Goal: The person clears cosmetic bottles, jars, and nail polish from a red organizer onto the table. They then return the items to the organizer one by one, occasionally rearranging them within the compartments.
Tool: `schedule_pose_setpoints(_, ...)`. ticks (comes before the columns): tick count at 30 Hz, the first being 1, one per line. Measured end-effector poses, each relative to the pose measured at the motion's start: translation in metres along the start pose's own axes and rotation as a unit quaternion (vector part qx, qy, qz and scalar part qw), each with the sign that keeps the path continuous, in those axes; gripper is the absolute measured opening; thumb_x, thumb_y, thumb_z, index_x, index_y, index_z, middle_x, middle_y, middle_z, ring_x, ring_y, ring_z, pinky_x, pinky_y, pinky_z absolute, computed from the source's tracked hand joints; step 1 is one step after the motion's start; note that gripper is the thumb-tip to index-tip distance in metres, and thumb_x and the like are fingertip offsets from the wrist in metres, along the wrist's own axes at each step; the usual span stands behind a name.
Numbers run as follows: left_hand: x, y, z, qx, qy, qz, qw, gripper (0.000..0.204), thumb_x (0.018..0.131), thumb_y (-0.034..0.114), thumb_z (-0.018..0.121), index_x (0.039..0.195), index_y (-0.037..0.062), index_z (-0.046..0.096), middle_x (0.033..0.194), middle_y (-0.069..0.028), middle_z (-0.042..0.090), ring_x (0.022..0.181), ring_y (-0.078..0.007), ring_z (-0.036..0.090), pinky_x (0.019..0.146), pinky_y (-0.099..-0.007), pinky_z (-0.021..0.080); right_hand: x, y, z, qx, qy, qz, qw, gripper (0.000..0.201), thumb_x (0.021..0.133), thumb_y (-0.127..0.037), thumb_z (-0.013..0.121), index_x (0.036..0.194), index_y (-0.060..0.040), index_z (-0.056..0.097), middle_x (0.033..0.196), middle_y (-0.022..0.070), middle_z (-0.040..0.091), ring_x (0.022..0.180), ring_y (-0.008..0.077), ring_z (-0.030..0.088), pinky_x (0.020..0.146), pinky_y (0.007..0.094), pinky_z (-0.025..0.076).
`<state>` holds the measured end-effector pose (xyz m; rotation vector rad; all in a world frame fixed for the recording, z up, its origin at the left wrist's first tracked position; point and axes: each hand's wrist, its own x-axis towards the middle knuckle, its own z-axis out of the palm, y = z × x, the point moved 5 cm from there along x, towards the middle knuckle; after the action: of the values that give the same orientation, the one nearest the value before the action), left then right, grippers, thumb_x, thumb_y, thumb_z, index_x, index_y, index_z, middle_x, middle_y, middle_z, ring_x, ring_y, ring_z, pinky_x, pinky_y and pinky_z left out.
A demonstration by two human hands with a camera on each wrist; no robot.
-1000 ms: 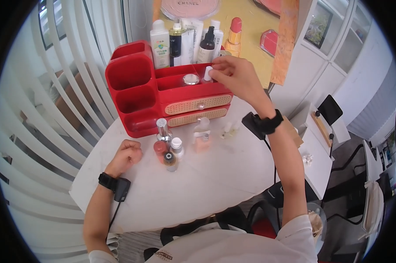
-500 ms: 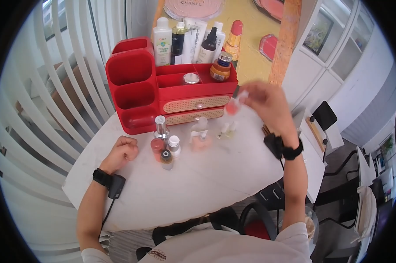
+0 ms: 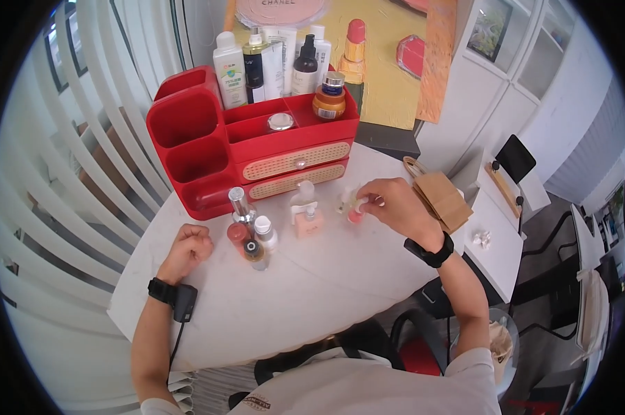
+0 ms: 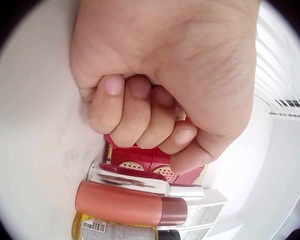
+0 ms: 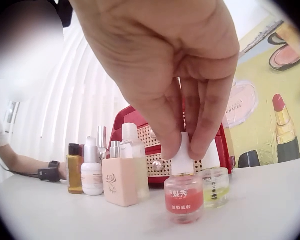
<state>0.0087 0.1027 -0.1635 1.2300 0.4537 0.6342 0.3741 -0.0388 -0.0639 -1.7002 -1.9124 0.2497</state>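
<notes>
My right hand (image 3: 399, 207) pinches the white cap of a small nail polish bottle (image 5: 184, 200) between thumb and fingers. Clear glass with pinkish-red liquid, it stands upright at the tabletop in the right wrist view. Close beside it is a small bottle with yellow-green liquid (image 5: 216, 190). My left hand (image 3: 188, 252) rests on the table as a fist, fingers curled into the palm with nothing visible in them. Near it stand a coral bottle with a dark red cap (image 4: 120, 204), a silver-capped bottle (image 3: 240, 203), a white bottle (image 3: 265, 235) and a dark-capped amber bottle (image 3: 255, 256).
A red organizer (image 3: 240, 155) with two woven-front drawers stands at the back. It holds several tall bottles, an amber jar (image 3: 329, 104) and a silver-lidded jar (image 3: 280, 122). A pink perfume bottle (image 3: 309, 223) stands mid-table. A brown paper bag (image 3: 442, 200) lies beyond my right hand.
My right hand has carried the nail polish bottle from the organizer's right compartment down to the table beside the yellow-green bottle. The amber jar behind it has come into sight. My left hand stays put.
</notes>
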Motion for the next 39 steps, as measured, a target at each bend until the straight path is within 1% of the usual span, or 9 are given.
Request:
schedule_pose_setpoints(8,0.0,0.002,0.001,-0.013,-0.008,-0.001,1.0,0.029,0.082,0.002,0.053,0.062,0.0127,0.035,0.056,0.0054,0.032,0.049,-0.0064,0.029,0.047,-0.0262,0.021,0.0,-0.026,-0.019,0.023,0.016,0.015,1.0,0.023,0.077,-0.004,0.073,0.099,0.0012,0.068,0.092,0.0156,0.068,0.078,0.0273,0.068,0.072,0.0359,0.054)
schedule_pose_setpoints(11,0.0,0.0,0.001,-0.022,-0.014,-0.004,1.0,0.029,0.083,0.004,0.054,0.061,0.0122,0.035,0.056,0.0052,0.032,0.048,-0.0065,0.029,0.047,-0.0264,0.021,0.008,-0.061,-0.051,-0.077,0.072,0.038,0.994,0.024,0.077,-0.007,0.076,0.098,0.0002,0.068,0.093,0.0151,0.068,0.079,0.0267,0.068,0.071,0.0348,0.053)
schedule_pose_setpoints(13,0.001,0.002,0.004,0.004,-0.019,0.004,1.0,0.03,0.084,0.005,0.055,0.061,0.0121,0.036,0.056,0.0054,0.032,0.048,-0.0066,0.029,0.047,-0.0264,0.02,0.03,-0.08,-0.061,-0.028,0.1,-0.064,0.993,0.022,0.079,-0.012,0.076,0.096,0.0003,0.068,0.091,0.015,0.069,0.08,0.0271,0.068,0.07,0.0335,0.053)
schedule_pose_setpoints(20,0.0,-0.002,-0.001,-0.016,-0.001,-0.01,1.0,0.031,0.082,0.005,0.054,0.061,0.013,0.034,0.056,0.0062,0.03,0.049,-0.0063,0.029,0.047,-0.0261,0.02,0.124,-0.11,-0.035,-0.009,0.086,-0.146,0.986,0.024,0.081,-0.018,0.073,0.092,0.0026,0.069,0.085,0.0173,0.071,0.081,0.0311,0.068,0.074,0.0367,0.053)
schedule_pose_setpoints(23,0.001,-0.002,-0.001,-0.018,-0.012,-0.001,1.0,0.032,0.084,0.004,0.054,0.061,0.0129,0.034,0.055,0.0057,0.027,0.048,-0.008,0.026,0.047,-0.0278,0.02,0.146,-0.111,-0.021,-0.023,0.075,-0.142,0.987,0.024,0.08,-0.018,0.074,0.09,0.0033,0.069,0.085,0.0199,0.07,0.081,0.0326,0.069,0.075,0.0381,0.053)
schedule_pose_setpoints(25,0.002,-0.001,0.0,-0.002,-0.027,-0.001,1.0,0.034,0.084,0.004,0.055,0.06,0.013,0.032,0.054,0.0058,0.027,0.048,-0.0078,0.025,0.048,-0.0278,0.019,0.154,-0.111,-0.015,-0.12,0.064,-0.112,0.984,0.026,0.078,-0.02,0.075,0.085,0.0036,0.069,0.083,0.0215,0.07,0.079,0.0337,0.069,0.075,0.0389,0.054)
schedule_pose_setpoints(29,0.002,0.0,0.001,-0.004,-0.034,0.002,0.999,0.035,0.085,0.005,0.055,0.06,0.0131,0.032,0.054,0.006,0.027,0.048,-0.0074,0.025,0.048,-0.0276,0.019,0.16,-0.122,-0.011,-0.092,0.039,-0.128,0.987,0.028,0.078,-0.021,0.076,0.085,0.006,0.07,0.079,0.0191,0.069,0.074,0.0289,0.067,0.068,0.036,0.052)
schedule_pose_setpoints(34,0.001,0.003,0.005,0.007,-0.015,-0.006,1.0,0.033,0.08,0.002,0.051,0.058,0.0137,0.03,0.056,0.0061,0.027,0.049,-0.006,0.025,0.048,-0.0264,0.017,0.166,-0.129,-0.006,-0.206,0.082,-0.057,0.973,0.04,0.07,-0.032,0.08,0.073,0.0053,0.067,0.071,0.0208,0.067,0.068,0.0323,0.066,0.066,0.0387,0.053)
schedule_pose_setpoints(39,0.001,0.003,0.005,0.005,-0.013,-0.014,1.0,0.033,0.081,0.003,0.052,0.058,0.0133,0.03,0.056,0.0063,0.028,0.049,-0.0058,0.025,0.048,-0.0261,0.017,0.181,-0.13,0.001,-0.173,0.061,-0.064,0.981,0.042,0.067,-0.035,0.082,0.07,0.0035,0.064,0.07,0.0199,0.067,0.067,0.031,0.066,0.063,0.0376,0.052)
